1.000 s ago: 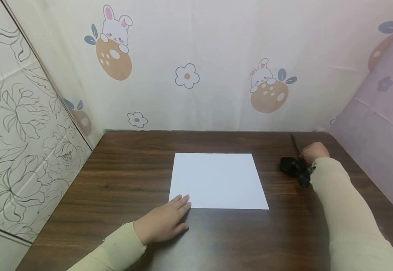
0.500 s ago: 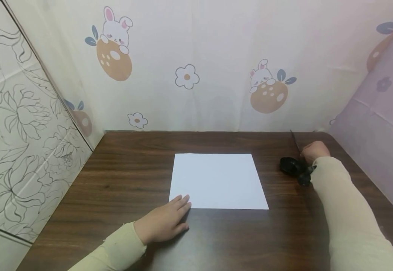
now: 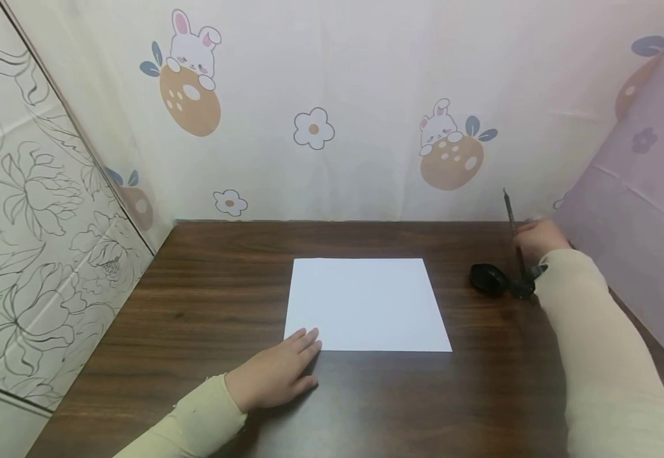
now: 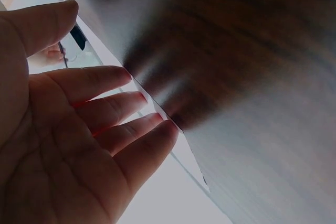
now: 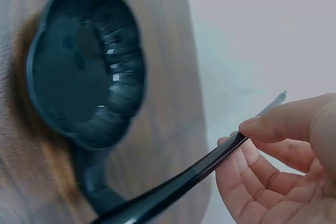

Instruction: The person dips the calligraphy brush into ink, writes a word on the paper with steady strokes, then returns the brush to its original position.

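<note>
We see the right hand [image 3: 542, 239] pinching a slim, dark, glossy pen-like stick [image 3: 510, 207] between thumb and fingers, its pale-tipped end slanting upward. Its thicker end lies near a shiny black scalloped dish [image 3: 488, 280] at the right of the brown wood-grain table [image 3: 206, 305]; we cannot tell whether they touch. Our left hand [image 3: 275, 375] lies flat, fingers extended, fingertips on the near left corner of a white rectangular paper sheet [image 3: 363, 305] mid-table.

Homelike setting, rabbit-print fabric [image 3: 366, 76], wood-grain table [image 3: 378, 401]
</note>
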A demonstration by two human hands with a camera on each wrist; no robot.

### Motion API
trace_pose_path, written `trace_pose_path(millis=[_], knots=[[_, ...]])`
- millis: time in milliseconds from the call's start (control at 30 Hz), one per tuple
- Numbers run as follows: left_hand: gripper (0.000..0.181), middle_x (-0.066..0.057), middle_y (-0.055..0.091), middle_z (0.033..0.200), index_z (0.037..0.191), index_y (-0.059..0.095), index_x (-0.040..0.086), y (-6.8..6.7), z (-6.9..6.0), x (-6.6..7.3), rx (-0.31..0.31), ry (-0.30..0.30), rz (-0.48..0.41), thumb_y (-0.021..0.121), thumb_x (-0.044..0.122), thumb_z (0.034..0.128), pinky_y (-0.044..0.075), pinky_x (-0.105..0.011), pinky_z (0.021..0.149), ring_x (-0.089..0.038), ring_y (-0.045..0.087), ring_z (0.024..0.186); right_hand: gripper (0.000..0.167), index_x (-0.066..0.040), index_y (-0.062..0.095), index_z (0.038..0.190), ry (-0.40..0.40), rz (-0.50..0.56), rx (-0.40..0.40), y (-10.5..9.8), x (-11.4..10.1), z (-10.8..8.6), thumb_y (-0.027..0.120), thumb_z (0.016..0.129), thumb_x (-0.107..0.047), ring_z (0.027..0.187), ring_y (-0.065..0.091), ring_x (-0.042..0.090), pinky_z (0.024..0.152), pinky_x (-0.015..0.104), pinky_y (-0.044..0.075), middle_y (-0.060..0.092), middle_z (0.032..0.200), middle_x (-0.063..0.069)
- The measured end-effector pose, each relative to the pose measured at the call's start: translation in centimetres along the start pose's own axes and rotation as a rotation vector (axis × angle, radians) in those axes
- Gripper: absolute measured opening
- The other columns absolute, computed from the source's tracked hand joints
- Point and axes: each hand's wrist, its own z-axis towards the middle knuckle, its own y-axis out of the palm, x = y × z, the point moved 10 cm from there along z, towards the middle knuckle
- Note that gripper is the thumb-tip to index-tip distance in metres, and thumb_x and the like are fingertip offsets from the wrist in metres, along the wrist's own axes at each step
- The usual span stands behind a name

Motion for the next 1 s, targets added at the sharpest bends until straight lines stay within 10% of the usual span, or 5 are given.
trace_pose_path(millis=[400,867,1000], knots=[[0.059,-0.015,0.039,0.156,0.144,0.047,0.003,0.1,0.0,-0.1,-0.011,-0.006,-0.01,0.058,0.035,0.0966,0.036,-0.045,0.116,-0.033,0.036,0.144,0.071,0.004,0.015,0.154,0.036,0.112,-0.024,-2.9,-1.7,-1.4,0.044,0.097,-0.028,0.12,0.05,0.051,0.091,0.061,0.047,0.033,0.141,0.043],[0.059,-0.015,0.039,0.155,0.144,0.047,0.002,0.1,0.0,-0.1,-0.004,-0.002,-0.012,0.058,0.035,0.0966,0.036,-0.046,0.116,-0.034,0.037,0.144,0.047,-0.001,0.045,0.122,-0.105,0.213,0.129,-5.7,-5.5,-2.0,0.049,0.099,-0.042,0.075,0.057,0.003,0.067,0.019,0.058,0.057,0.097,0.003],[0.059,-0.016,0.04,0.155,0.143,0.047,0.001,0.0,0.0,0.1,0.005,0.007,-0.011,0.059,0.034,0.0962,0.037,-0.046,0.115,-0.034,0.037,0.144,0.041,-0.007,0.046,0.115,-0.125,0.213,0.165,-6.0,-6.3,-2.7,0.049,0.098,-0.044,0.069,0.057,-0.004,0.062,0.017,0.055,0.059,0.111,0.019]])
